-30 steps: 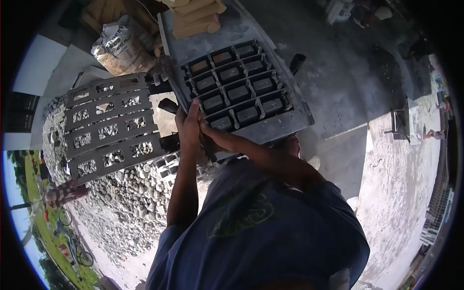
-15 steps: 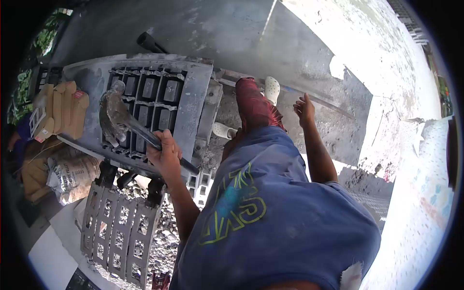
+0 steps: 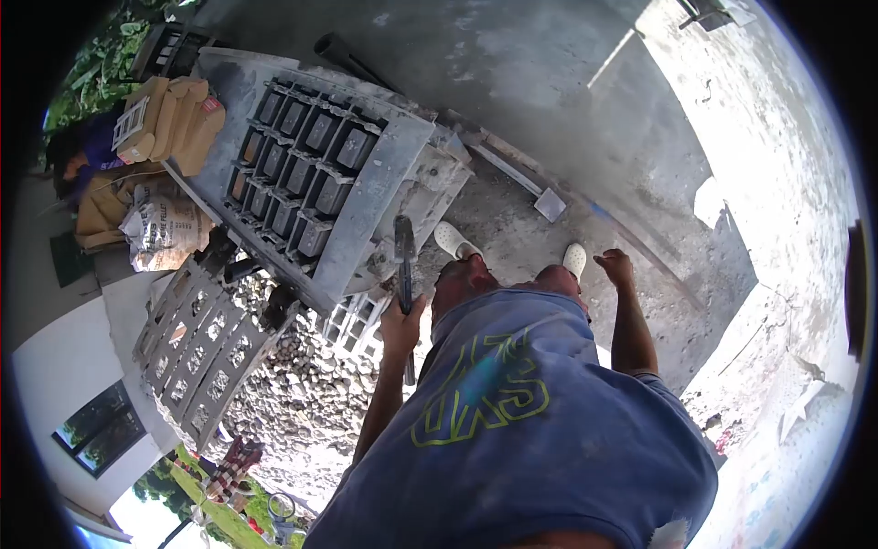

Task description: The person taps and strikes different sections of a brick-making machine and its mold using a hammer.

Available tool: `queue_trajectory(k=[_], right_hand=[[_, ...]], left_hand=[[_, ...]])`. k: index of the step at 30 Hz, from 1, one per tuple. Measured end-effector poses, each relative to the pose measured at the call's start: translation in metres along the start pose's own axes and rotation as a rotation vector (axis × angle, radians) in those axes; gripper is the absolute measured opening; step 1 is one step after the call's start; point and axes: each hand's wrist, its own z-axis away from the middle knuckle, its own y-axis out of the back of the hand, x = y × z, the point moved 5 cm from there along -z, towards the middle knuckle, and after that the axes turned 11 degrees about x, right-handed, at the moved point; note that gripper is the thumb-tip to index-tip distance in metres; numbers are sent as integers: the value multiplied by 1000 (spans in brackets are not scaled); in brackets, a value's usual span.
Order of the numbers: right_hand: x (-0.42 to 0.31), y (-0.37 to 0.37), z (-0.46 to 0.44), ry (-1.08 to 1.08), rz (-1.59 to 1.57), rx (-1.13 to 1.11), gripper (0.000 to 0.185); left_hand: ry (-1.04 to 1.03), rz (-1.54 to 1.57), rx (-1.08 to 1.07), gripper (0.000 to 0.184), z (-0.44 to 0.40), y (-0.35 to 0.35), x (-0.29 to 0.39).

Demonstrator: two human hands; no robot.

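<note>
My left hand (image 3: pixel 401 325) is wrapped round the handle of a hammer (image 3: pixel 403 247). Its grey, crusted head points away from me, beside the near corner of a metal block mould (image 3: pixel 407 174). Rows of dark rectangular blocks (image 3: pixel 298 176) fill the mould's grid. On the other side, my right hand (image 3: pixel 615 267) hangs in the air over the ground, its fingers loosely bent and nothing visible in it.
Cardboard boxes (image 3: pixel 187 119) and a printed sack (image 3: pixel 165 229) stand at the left, where a person (image 3: pixel 91 151) is partly visible. A slotted metal frame (image 3: pixel 206 343) lies by gravel (image 3: pixel 306 393). A bar with a flat end plate (image 3: pixel 549 205) lies on the ground, near a dark pipe (image 3: pixel 352 59).
The hammer has come away from over the mould's grid to its near side, still in my left hand. My right hand has lowered and its fingers have curled. My view has turned and moved back.
</note>
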Motion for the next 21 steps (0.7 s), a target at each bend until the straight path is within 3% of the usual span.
queue_trajectory(k=[1, 4, 5, 6, 9, 10, 11, 12, 14, 16, 18, 20, 21], right_hand=[[12, 10, -10, -65, -5, 2, 48], [102, 3, -64, 43, 21, 1, 49], [116, 14, -74, -63, 36, -77, 58], [135, 17, -90, -63, 30, -96, 58], [210, 7, -131, 43, 232, -41, 76], [233, -4, -150, 75, 267, -21, 81], [244, -5, -165, 13, 259, -81, 89], [257, -10, -177, 29, 288, -76, 94], [263, -18, -198, -9, 416, -150, 99], [296, -48, -224, 20, 416, -151, 106], [313, -72, -234, 39, 540, -177, 101], [330, -99, -239, 27, 583, -444, 81], [334, -105, -242, 16, 571, -415, 62]], left_hand=[[-17, -47, 28, 41, 13, -19, -23], [285, -163, -90, 41, 74, -59, -46], [408, -115, -100, 37, 101, -77, -81], [584, -105, -132, 35, 131, -82, -58], [750, -288, -224, 37, 221, -95, -94], [540, -569, -311, 43, 239, -95, -94], [371, -697, -395, 48, 270, -94, -137], [327, -720, -502, 49, 294, -92, -151], [608, -745, -702, 45, 335, -80, -164], [503, -961, -799, 42, 352, -81, -147], [634, -955, -819, 44, 358, -86, -132], [765, -921, -823, 46, 372, -95, -128], [687, -893, -825, 43, 374, -102, -126]])
